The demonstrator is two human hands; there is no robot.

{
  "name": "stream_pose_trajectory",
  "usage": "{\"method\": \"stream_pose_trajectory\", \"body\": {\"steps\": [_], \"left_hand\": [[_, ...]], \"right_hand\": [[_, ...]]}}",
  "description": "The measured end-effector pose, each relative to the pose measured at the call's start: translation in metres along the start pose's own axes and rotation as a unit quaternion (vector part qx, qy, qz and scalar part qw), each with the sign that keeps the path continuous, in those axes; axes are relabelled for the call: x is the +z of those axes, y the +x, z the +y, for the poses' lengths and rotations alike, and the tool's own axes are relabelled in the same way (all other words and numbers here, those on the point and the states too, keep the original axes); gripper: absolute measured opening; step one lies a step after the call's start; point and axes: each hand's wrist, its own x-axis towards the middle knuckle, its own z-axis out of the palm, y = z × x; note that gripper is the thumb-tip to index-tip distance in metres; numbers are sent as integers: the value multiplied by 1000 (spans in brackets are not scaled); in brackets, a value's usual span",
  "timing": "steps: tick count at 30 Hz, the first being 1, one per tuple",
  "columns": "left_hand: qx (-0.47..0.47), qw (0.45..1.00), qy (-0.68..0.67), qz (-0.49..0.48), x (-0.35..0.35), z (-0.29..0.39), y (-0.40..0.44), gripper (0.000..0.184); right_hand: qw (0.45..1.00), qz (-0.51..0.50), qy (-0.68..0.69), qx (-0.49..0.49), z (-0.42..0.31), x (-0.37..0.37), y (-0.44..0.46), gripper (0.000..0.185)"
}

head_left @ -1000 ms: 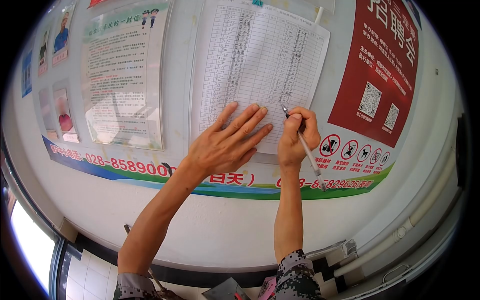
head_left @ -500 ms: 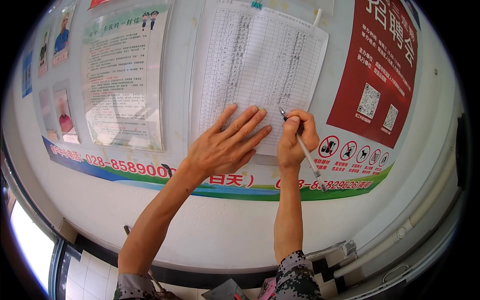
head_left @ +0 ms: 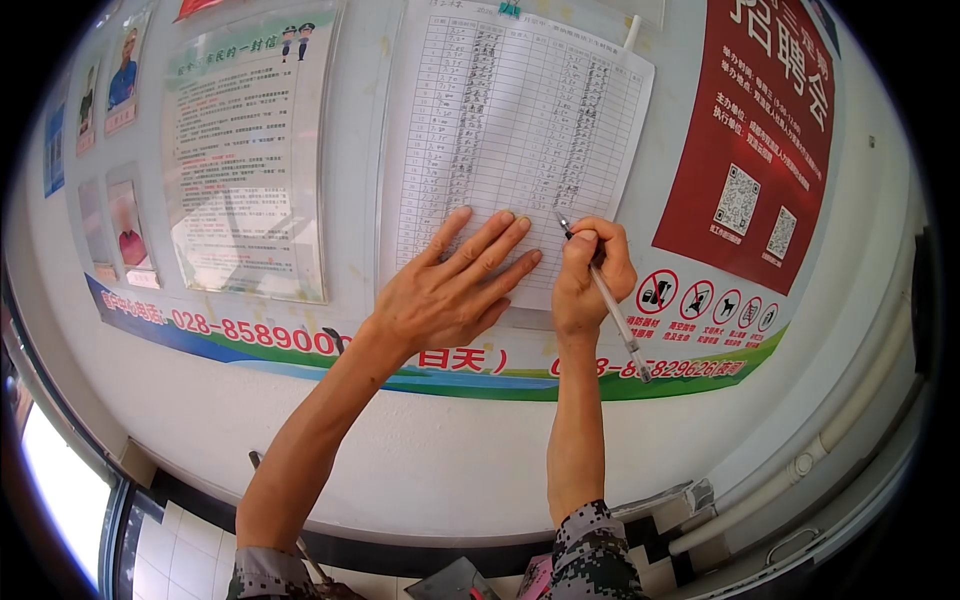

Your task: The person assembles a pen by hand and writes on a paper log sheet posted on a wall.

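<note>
A printed form sheet (head_left: 515,140) with a ruled table and rows of handwriting hangs on the wall board, held at its top by a teal binder clip (head_left: 509,9). My left hand (head_left: 450,280) lies flat over the lower part of the sheet, fingers spread and pressing it. My right hand (head_left: 592,275) is closed round a pen (head_left: 617,312) with a clear barrel. The pen's tip touches or nearly touches the sheet beside the lower right column of writing. Its back end slants down to the right.
On the left of the board hang a notice in a clear sleeve (head_left: 245,160) and several portrait photos. To the right is a red poster (head_left: 755,130) with QR codes. A pale pipe (head_left: 800,465) runs along the lower right wall. Tiled floor (head_left: 180,545) shows below.
The view has shifted very slightly. Both hands stay in nearly the same place, with the pen tip moved only a hair on the sheet.
</note>
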Motion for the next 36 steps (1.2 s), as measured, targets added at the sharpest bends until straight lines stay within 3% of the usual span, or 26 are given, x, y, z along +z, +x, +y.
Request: {"method": "stream_pose_trajectory", "body": {"steps": [36], "left_hand": [[2,1000,0,12,0,0,0,59]], "right_hand": [[1000,0,-3,-2,-1,-1,-1,6]]}}
